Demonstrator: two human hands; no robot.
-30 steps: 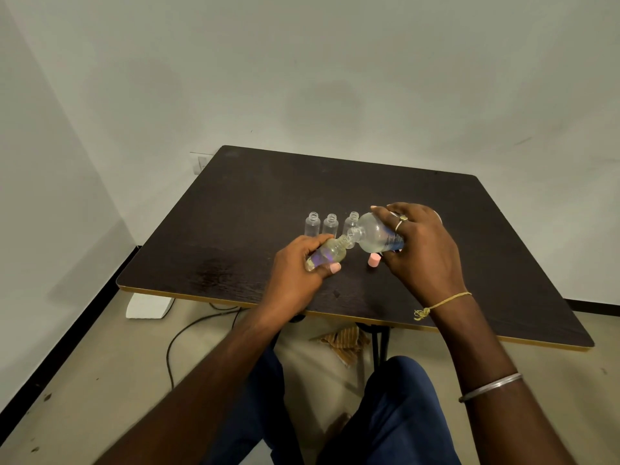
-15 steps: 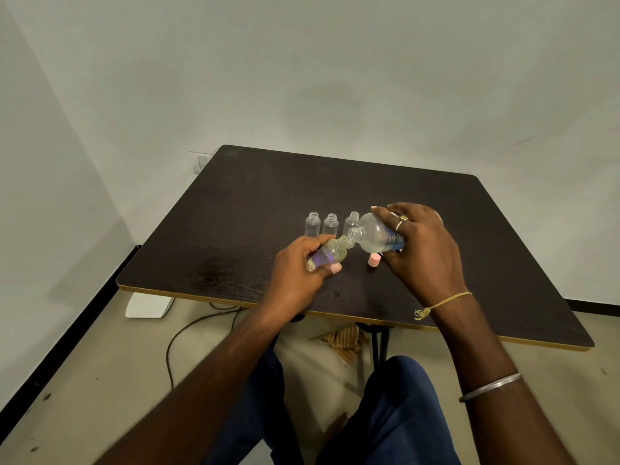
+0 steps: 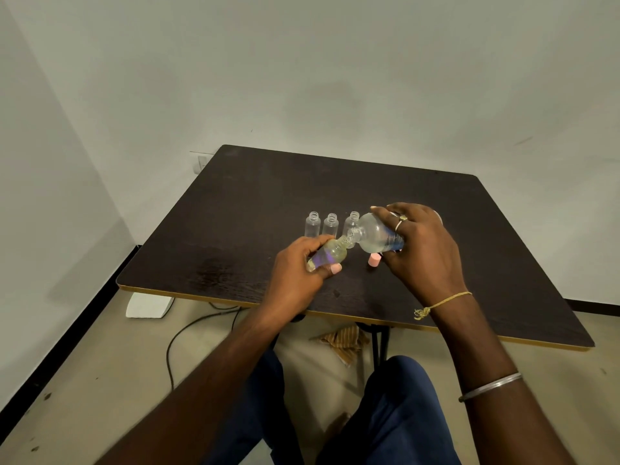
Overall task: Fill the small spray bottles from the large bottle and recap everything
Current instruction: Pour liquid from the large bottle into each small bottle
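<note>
Pale walls close in behind a dark wooden counter (image 3: pixel 335 182), over whose near half the right hand (image 3: pixel 422 250) wraps its grip around the body of the large bottle (image 3: pixel 375 234), which is tipped on its side with its open neck pointing left and meeting the mouth of a small spray bottle (image 3: pixel 327 256). That small bottle, slanted and holding yellowish liquid, is clasped in the grip of the left hand (image 3: pixel 295 273), fingers curled over it and thumb beneath. Just behind, three empty small bottles (image 3: pixel 330 224) stand upright and uncapped in a row, and a pink cap (image 3: pixel 374 260) sits on the counter below the large bottle.
</note>
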